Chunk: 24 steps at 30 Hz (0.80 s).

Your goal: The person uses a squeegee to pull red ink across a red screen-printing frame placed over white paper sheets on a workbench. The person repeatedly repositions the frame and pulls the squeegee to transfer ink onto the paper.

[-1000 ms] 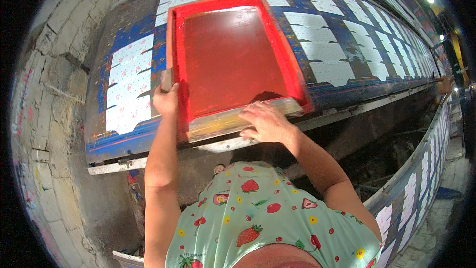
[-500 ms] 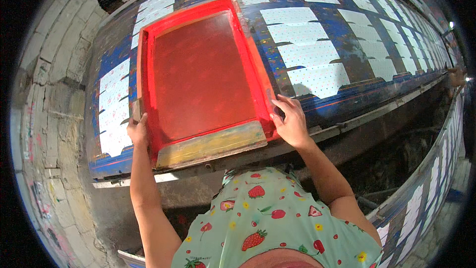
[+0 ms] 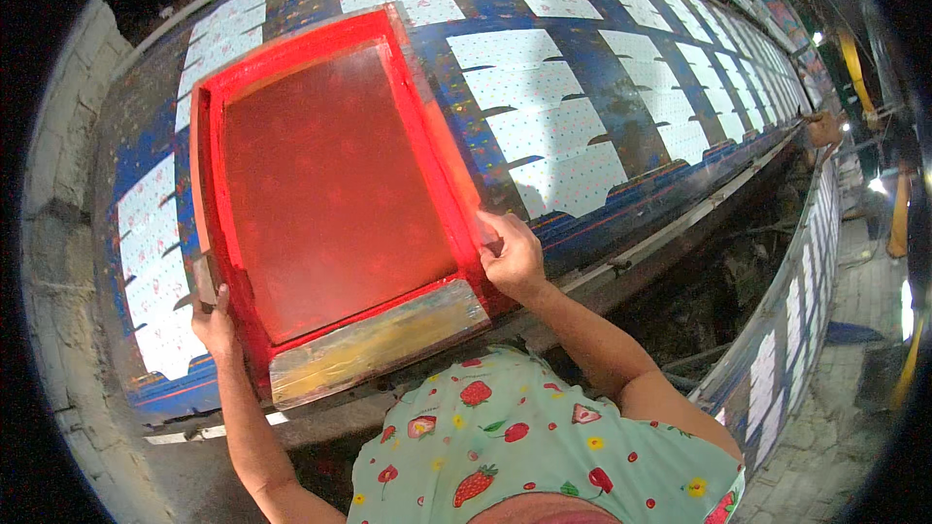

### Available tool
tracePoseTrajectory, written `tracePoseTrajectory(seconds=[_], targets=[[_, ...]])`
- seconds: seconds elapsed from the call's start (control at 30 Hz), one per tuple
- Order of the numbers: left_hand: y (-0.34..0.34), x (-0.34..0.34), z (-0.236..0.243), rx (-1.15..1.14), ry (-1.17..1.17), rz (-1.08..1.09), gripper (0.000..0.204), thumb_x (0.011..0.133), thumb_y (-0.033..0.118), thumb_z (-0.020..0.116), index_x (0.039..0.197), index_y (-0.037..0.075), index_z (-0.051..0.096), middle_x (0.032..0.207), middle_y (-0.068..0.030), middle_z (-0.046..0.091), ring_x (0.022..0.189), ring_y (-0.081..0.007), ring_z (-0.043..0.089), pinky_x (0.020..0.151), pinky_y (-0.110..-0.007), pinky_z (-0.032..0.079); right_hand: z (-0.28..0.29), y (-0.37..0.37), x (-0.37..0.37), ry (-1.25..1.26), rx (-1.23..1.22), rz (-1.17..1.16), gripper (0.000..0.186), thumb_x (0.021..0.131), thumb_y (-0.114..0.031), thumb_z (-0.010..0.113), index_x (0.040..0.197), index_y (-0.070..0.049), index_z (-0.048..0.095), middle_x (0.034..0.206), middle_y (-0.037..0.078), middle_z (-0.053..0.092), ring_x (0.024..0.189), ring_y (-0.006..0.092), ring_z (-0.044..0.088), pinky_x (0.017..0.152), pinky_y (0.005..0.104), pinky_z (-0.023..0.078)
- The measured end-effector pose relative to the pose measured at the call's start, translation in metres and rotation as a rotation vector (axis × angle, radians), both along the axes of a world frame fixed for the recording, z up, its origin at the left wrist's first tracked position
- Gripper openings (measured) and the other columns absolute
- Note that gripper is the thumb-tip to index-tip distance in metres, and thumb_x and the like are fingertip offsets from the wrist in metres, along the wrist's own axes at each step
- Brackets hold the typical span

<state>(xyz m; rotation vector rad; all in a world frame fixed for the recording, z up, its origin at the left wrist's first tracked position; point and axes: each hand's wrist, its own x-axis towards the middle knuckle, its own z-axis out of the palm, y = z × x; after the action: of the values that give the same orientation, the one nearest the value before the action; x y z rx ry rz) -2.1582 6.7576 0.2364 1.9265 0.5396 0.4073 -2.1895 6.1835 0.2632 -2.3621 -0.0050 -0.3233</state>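
Observation:
A screen-printing frame (image 3: 301,50) with red-smeared sides lies over the long table, tilted slightly across the view. Dark red mesh (image 3: 330,184) fills its middle, and a yellow and silver band (image 3: 381,342) runs along its near end. My left hand (image 3: 216,330) is closed on the left rail near the close corner, thumb on top. On the right rail, my right hand (image 3: 515,257) grips with curled fingers and thumb. Whether the frame rests flat or is slightly raised, I cannot tell. White dotted fabric pieces (image 3: 534,116) lie beside it; what is under it is hidden.
The blue and brown stained table (image 3: 573,241) stretches away to the right with several more white pieces. A metal rail (image 3: 670,233) edges its near side. A second table (image 3: 777,359) stands at right, past a dark gap. A pale block wall (image 3: 68,223) is at left.
The view has swung right, so the frame, table and hands sit farther left and lower. My right hand's fingers, more spread before, are now curled on the rail. My left hand keeps its grip.

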Motion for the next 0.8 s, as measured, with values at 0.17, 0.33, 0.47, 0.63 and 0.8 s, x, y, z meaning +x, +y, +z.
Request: tracePoseTrajectory(seconds=[0.17, 0.33, 0.47, 0.63, 0.8], targets=[[0.005, 0.002, 0.0, -0.112, 0.079, 0.091, 0.042, 0.099, 0.012, 0.086, 0.133, -0.008, 0.074, 0.112, -0.0115, 0.08, 0.095, -0.02, 0.071, 0.088, -0.037, 0.057, 0.019, 0.003, 0.003, -0.104, 0.089, 0.02, 0.052, 0.077, 0.008, 0.078, 0.128, -0.004, 0.079, 0.102, 0.017, 0.073, 0.091, 0.0373, 0.072, 0.081, 0.0445, 0.061], [0.005, 0.017, 0.022, -0.325, 0.059, 0.058, 0.033, 0.098, 0.012, 0.087, 0.122, -0.006, 0.074, 0.104, -0.0099, 0.077, 0.085, -0.0182, 0.071, 0.08, -0.036, 0.058, 0.051, -0.015, 0.01, -0.142, 0.076, 0.043, 0.047, 0.077, 0.002, 0.08, 0.123, -0.01, 0.081, 0.098, 0.014, 0.072, 0.093, 0.0393, 0.071, 0.081, 0.05, 0.06], [-0.04, 0.024, 0.052, -0.246, 0.113, 0.103, 0.031, 0.096, 0.007, 0.086, 0.12, -0.008, 0.073, 0.105, -0.011, 0.078, 0.088, -0.0204, 0.075, 0.082, -0.037, 0.06, 0.056, -0.057, 0.027, -0.045, 0.076, 0.026, 0.039, 0.08, 0.0, 0.078, 0.117, -0.012, 0.082, 0.099, 0.015, 0.072, 0.092, 0.0394, 0.072, 0.08, 0.0504, 0.06], [-0.157, 0.037, 0.063, -0.281, 0.025, 0.116, 0.023, 0.093, 0.006, 0.089, 0.104, -0.002, 0.071, 0.091, -0.0075, 0.074, 0.079, -0.0179, 0.072, 0.073, -0.036, 0.058, 0.037, -0.142, 0.041, -0.024, 0.094, -0.046, 0.039, 0.081, 0.007, 0.077, 0.116, -0.011, 0.082, 0.101, 0.014, 0.074, 0.086, 0.0313, 0.074, 0.074, 0.0422, 0.06], [-0.27, 0.048, 0.048, -0.148, 0.07, 0.157, 0.023, 0.092, 0.001, 0.089, 0.11, -0.005, 0.075, 0.096, -0.0061, 0.077, 0.083, -0.0149, 0.071, 0.078, -0.033, 0.057, 0.011, -0.247, 0.048, 0.05, 0.164, -0.141, 0.043, 0.078, 0.006, 0.079, 0.116, -0.012, 0.083, 0.102, 0.014, 0.074, 0.09, 0.0332, 0.075, 0.077, 0.0434, 0.06]])
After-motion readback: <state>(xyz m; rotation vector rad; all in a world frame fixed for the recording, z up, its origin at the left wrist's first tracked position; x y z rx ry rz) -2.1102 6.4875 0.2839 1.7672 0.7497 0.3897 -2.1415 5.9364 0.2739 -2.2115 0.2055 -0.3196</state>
